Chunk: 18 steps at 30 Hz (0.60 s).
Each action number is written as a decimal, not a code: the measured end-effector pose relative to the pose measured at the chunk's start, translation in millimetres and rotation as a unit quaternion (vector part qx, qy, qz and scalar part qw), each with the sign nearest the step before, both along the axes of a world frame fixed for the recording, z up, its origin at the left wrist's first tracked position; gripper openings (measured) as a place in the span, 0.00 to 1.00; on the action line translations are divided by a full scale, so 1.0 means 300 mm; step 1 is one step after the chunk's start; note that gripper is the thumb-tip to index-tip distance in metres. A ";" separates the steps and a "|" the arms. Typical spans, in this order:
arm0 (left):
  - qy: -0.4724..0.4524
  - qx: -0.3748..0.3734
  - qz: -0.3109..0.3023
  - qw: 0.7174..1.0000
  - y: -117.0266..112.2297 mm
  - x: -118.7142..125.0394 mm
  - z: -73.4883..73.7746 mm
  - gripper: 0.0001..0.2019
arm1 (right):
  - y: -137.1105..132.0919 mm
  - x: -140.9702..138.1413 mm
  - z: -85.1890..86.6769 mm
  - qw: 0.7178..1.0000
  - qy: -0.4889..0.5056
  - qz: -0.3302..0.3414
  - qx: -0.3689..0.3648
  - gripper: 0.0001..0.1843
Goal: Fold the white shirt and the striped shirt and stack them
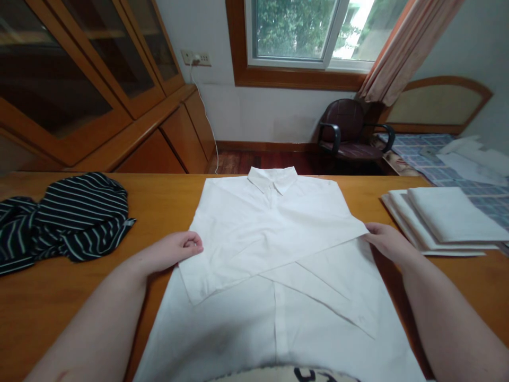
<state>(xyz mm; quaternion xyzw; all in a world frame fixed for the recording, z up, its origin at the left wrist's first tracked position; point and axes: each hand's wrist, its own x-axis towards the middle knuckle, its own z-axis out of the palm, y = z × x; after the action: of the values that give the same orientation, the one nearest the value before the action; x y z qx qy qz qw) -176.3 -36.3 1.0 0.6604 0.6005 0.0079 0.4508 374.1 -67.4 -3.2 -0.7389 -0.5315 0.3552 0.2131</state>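
A white collared shirt lies front side up on the wooden table, its collar toward the far edge. Both sleeves are folded across the front and overlap in the middle. At the shirt's left edge, my left hand is closed on the fabric with curled fingers. My right hand pinches the cloth at the right edge, where the upper folded sleeve meets the side. The shirt's lower end passes under my body and is hidden.
A black striped garment lies bunched on the table at left. Folded white cloths are stacked at right. Beyond stand a wooden cabinet, an armchair and a bed with plaid bedding.
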 end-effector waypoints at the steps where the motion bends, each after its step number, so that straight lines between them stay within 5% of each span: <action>1: -0.006 -0.001 -0.013 1.000 0.000 -0.003 0.004 0.18 | -0.005 0.010 0.004 0.997 0.071 0.007 -0.018 0.15; 5: -0.008 -0.013 -0.035 0.999 -0.002 -0.007 0.028 0.17 | -0.014 0.016 0.004 0.962 0.267 -0.038 -0.052 0.15; 11: -0.094 -0.118 0.007 0.989 -0.034 -0.014 0.047 0.19 | 0.004 -0.016 -0.022 0.988 0.110 -0.107 -0.022 0.18; 18: -0.194 -0.169 0.084 0.963 -0.054 -0.027 0.049 0.20 | 0.008 0.006 -0.041 0.972 0.195 -0.124 -0.031 0.17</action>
<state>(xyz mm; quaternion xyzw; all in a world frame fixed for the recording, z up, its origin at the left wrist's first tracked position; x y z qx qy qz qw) -184.4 -52.6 15.8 0.5075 0.5475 0.0722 0.6614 375.8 -65.1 -15.4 -0.7215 -0.3728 0.4798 0.3320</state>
